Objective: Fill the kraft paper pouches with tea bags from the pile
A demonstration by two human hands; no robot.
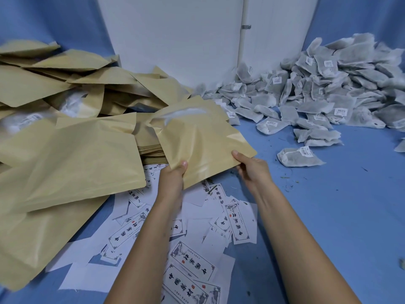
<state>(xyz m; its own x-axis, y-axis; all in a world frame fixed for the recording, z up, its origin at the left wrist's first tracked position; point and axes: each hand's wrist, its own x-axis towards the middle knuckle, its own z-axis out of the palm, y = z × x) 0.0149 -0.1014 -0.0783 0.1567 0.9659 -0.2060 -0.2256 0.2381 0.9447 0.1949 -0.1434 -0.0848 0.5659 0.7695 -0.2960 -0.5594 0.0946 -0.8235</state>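
Both my hands hold one kraft paper pouch (197, 137) above the blue table, tilted away from me. My left hand (172, 178) pinches its near left corner with the thumb on top. My right hand (252, 165) grips its near right corner. Pale tea bag material shows at the pouch's far opening. The grey tea bag pile (324, 91) lies at the back right, apart from both hands. One loose tea bag (298, 156) lies right of my right hand.
A heap of kraft pouches (65, 132) fills the left side, with a flat stack (151, 150) just behind my left hand. Printed white labels (192, 249) lie scattered under my forearms. A white wall panel (175, 40) stands behind. Bare blue table surface (328, 216) lies to the right.
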